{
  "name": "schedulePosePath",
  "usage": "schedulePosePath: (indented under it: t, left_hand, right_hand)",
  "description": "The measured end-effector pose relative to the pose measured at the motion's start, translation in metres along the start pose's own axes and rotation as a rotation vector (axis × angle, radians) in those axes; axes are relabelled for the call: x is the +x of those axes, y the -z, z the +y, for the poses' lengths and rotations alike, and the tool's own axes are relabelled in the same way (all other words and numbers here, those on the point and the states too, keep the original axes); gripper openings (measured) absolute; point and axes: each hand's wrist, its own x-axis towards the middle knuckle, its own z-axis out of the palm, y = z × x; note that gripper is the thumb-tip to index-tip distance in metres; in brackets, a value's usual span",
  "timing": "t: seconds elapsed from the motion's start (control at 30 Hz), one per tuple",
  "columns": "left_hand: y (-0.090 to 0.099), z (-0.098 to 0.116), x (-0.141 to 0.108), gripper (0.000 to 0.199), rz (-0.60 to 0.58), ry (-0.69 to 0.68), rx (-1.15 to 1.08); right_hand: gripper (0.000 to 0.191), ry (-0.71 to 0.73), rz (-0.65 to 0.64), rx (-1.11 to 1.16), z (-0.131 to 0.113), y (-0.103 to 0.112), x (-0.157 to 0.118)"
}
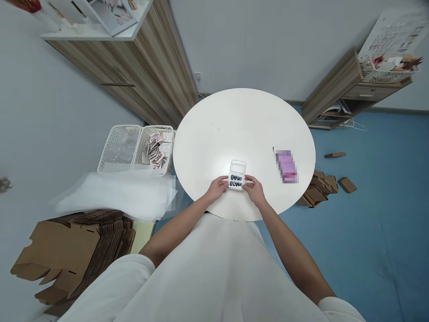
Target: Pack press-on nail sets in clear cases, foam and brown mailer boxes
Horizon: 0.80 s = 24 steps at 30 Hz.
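Observation:
Near the front of the round white table (208, 120) is a small clear plastic case (238, 167), its lid tipped back and open. Two rows of dark blue-green press-on nails (236, 180) lie inside it. My left hand (217, 187) grips the case by its left side, thumb and fingers pinched at the edge. At the opposite side, my right hand (254, 189) pinches the right edge in the same way. Whether the case rests on the table or is lifted slightly, I cannot tell.
A blurred purple item (287, 166) lies on the table's right. Left of the table are white baskets (136, 150) with cards and clear bags, white sheets (114, 192) and folded cardboard boxes (67, 250). Small brown boxes (318, 188) sit on the blue floor at right.

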Motion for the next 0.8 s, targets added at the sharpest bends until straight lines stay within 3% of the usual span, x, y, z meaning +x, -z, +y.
schedulePosePath:
  t: [0.27, 0.43, 0.8]
  left_hand:
    - [0.041, 0.013, -0.031, 0.045, -0.117, -0.099, -0.164]
    - [0.067, 0.016, -0.042, 0.046, -0.219, -0.109, -0.160]
    - [0.100, 0.016, -0.055, 0.050, -0.372, -0.007, -0.206]
  right_hand:
    - [0.034, -0.018, 0.027, 0.192, -0.022, -0.030, -0.025]
    - [0.033, -0.094, -0.086, 0.299, -0.036, -0.053, -0.025]
    - [0.028, 0.056, -0.068, 0.230, -0.046, -0.076, -0.046]
